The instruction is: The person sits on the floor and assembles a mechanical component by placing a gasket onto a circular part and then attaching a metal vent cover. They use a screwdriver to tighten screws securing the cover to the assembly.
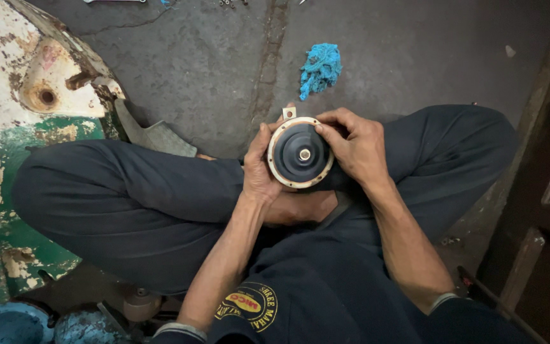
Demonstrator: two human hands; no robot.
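Cradling round black disc [300, 153], both hands [259, 169] [358, 150].

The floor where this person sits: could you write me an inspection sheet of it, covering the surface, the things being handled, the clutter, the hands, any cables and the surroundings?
Surface: grey concrete floor, stained and cracked.
Job's things: round black disc-shaped part with a pale metal rim, a centre stud and a small tab at the top, held above the crossed legs.
Clutter: crumpled blue rag on the floor beyond the part; small metal bits at the top edge, too small to identify.
Hands: left hand grips the part's left side; right hand grips its right side, thumb on the rim.
Cables: nothing seen.
Surroundings: rusty white-and-green metal body at left; dark wooden frame at right.
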